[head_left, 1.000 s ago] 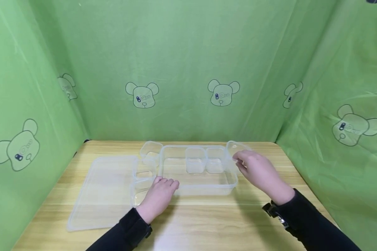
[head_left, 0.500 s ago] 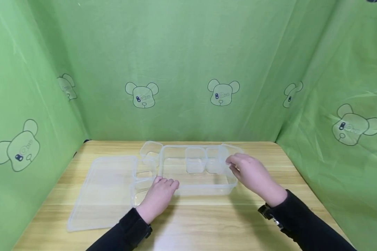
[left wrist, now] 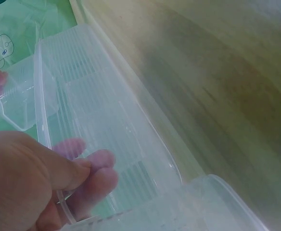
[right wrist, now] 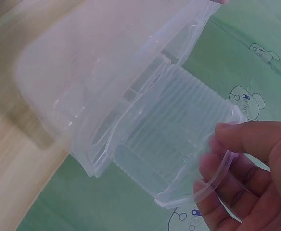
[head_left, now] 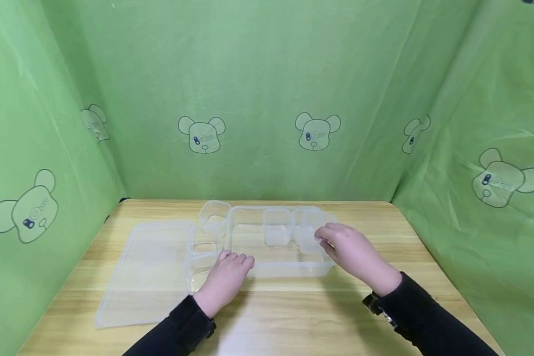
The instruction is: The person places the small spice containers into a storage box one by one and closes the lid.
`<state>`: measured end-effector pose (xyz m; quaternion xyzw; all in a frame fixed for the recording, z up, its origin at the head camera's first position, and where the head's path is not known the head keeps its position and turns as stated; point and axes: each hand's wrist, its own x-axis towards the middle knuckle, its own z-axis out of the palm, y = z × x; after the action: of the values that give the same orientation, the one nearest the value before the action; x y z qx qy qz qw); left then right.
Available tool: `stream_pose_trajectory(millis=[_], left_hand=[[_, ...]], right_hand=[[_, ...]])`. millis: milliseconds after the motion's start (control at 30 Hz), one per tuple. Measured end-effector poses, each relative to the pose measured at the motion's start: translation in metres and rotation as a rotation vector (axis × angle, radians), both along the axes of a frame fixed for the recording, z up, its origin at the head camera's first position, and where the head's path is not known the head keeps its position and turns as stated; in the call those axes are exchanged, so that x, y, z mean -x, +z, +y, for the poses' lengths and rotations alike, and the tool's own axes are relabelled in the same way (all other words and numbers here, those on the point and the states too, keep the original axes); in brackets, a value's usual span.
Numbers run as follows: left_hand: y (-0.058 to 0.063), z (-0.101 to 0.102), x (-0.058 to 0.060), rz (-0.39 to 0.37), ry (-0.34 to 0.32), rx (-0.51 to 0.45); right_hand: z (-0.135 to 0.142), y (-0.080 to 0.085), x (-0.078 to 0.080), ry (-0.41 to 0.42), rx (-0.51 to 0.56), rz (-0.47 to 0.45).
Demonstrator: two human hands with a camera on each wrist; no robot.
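Observation:
A large clear plastic box [head_left: 289, 270] stands on the table, with two small clear containers side by side at its back; one is the left small container [head_left: 277, 235]. My left hand [head_left: 224, 283] grips the box's rim near the front left corner, thumb on one side of the wall and fingers [left wrist: 104, 185] on the other. Over the box's right end, my right hand [head_left: 357, 256] pinches another small clear container [right wrist: 174, 139] by its rim. That container is tilted, and it overlaps the right-hand one inside the box in the head view.
Left of the box, several more small clear containers stand in a row, among them the back one [head_left: 214, 210] and the middle one [head_left: 204, 239]. A large flat translucent lid [head_left: 144, 272] lies at the left. Green cloth [head_left: 258, 74] surrounds the wooden table [head_left: 285, 321].
My right hand has moved left with the small container, from beyond the box's right edge to over its right end. My left hand has stayed on the rim.

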<state>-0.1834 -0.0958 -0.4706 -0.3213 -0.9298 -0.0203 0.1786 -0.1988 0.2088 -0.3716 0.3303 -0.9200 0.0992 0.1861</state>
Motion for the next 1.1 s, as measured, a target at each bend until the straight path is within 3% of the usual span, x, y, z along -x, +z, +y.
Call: stream_pose_trajectory(millis=[1100], left_hand=[[-0.002,0.0,0.001,-0.013,0.004,0.003]], right_hand=[[0.002,-0.028,0.003,0.035,-0.048,-0.083]])
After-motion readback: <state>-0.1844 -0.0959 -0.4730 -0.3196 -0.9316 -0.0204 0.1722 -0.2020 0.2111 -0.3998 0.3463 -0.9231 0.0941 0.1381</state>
